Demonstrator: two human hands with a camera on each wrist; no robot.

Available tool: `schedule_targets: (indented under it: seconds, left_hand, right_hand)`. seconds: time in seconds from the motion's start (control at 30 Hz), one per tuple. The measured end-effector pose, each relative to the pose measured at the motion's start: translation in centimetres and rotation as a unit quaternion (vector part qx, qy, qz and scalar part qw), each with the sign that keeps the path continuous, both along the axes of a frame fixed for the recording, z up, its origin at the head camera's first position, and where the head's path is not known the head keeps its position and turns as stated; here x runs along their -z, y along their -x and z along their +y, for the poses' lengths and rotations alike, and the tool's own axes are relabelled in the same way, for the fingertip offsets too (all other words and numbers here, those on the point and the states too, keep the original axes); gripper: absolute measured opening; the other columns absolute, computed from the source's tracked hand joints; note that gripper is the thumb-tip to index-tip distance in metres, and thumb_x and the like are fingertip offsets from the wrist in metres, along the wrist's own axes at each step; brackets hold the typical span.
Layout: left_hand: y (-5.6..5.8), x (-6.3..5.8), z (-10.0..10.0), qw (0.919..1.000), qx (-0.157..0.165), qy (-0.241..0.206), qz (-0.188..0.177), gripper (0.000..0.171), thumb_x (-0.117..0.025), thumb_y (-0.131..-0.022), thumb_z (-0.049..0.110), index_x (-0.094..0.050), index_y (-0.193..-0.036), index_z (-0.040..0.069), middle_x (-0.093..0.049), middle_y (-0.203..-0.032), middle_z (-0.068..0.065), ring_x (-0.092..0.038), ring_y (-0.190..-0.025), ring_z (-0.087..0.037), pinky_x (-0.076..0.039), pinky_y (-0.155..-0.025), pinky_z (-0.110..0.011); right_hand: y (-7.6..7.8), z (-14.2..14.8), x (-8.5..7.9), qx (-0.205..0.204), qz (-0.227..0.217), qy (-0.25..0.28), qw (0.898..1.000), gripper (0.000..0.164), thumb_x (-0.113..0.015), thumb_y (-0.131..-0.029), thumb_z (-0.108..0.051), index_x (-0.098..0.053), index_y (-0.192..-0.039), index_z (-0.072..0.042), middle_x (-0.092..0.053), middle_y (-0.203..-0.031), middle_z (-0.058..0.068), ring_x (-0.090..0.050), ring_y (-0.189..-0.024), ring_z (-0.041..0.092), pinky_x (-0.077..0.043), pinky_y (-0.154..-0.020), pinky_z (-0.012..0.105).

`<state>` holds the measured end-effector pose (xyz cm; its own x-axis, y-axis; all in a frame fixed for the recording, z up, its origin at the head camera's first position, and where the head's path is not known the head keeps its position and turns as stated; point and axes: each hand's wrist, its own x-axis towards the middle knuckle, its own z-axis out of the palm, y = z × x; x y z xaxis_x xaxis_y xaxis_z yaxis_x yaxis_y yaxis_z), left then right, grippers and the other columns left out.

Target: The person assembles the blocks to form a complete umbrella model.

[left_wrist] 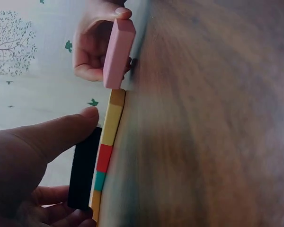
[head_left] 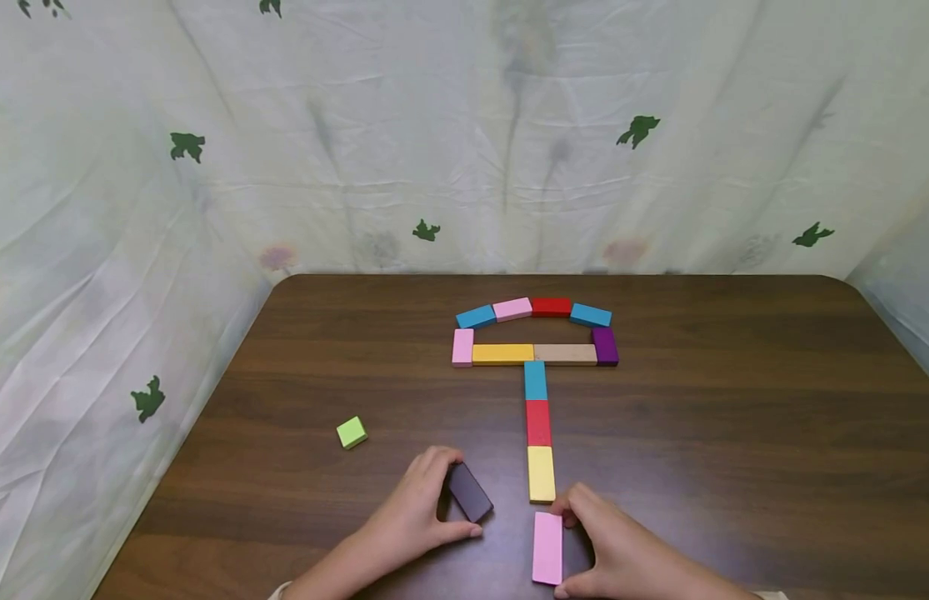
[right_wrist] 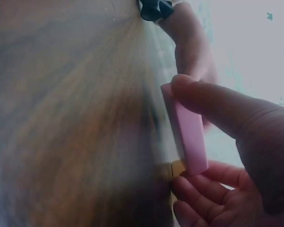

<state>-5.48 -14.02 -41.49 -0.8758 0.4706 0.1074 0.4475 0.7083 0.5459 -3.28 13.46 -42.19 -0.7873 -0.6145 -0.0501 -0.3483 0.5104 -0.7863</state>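
Observation:
My left hand (head_left: pixel 413 510) pinches a dark, almost black block (head_left: pixel 471 492) between thumb and fingers; the block is tilted in the head view. To its right, my right hand (head_left: pixel 616 546) grips a pink block (head_left: pixel 547 547) by its two ends. This pink block stands just below a yellow block (head_left: pixel 541 474), with a small gap between them. Above the yellow block, a red block (head_left: pixel 538 423) and a blue block (head_left: pixel 535 381) continue the straight column. In the right wrist view, the thumb presses one end of the pink block (right_wrist: pixel 191 137) and fingers support the other.
Atop the column, an orange block (head_left: pixel 503 355) and a tan block (head_left: pixel 565 355) form a row. Pink and purple (head_left: pixel 605 346) blocks flank it, under an arc of blue, pink and red (head_left: pixel 551 307) blocks. A green block (head_left: pixel 352 432) lies left on the brown table (head_left: pixel 734 433).

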Motion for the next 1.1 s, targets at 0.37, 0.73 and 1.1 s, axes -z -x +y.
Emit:
schedule_targets:
  seconds: [0.37, 0.73, 1.1]
  left_hand:
    - [0.0, 0.9, 0.0, 0.9996, 0.019, 0.019, 0.005, 0.071, -0.077, -0.064, 0.044, -0.046, -0.114, 0.005, -0.047, -0.108, -0.001, -0.044, -0.096, -0.016, -0.038, -0.085, -0.036]
    - [0.0, 1.0, 0.1, 0.9991, 0.021, 0.037, 0.005, 0.072, -0.078, -0.064, 0.042, -0.046, -0.117, 0.006, -0.047, -0.108, 0.0, -0.043, -0.097, -0.016, -0.036, -0.088, -0.036]
    - [0.0, 0.8, -0.1, 0.9988, 0.031, 0.037, 0.004, 0.075, -0.077, -0.063, 0.044, -0.045, -0.119, 0.006, -0.047, -0.109, 0.0, -0.043, -0.098, -0.015, -0.036, -0.088, -0.036]
  right_hand:
    - [-0.1, -0.5, 0.3, 0.016, 0.013, -0.05, 0.999, 0.06, -0.076, -0.061, -0.052, -0.046, -0.102, -0.02, -0.043, -0.093, -0.014, -0.041, -0.087, 0.008, -0.04, -0.074, 0.027]
    - [-0.4, -1.3, 0.7, 0.033, 0.045, -0.105, 0.993, 0.069, -0.069, -0.059, -0.064, -0.048, -0.103, -0.014, -0.042, -0.093, -0.012, -0.04, -0.085, 0.007, -0.04, -0.075, 0.033]
    - [-0.5, -0.9, 0.5, 0.049, 0.002, -0.016, 0.999, 0.053, -0.071, -0.07, -0.049, -0.046, -0.108, -0.022, -0.041, -0.096, -0.012, -0.041, -0.088, 0.009, -0.04, -0.073, 0.025]
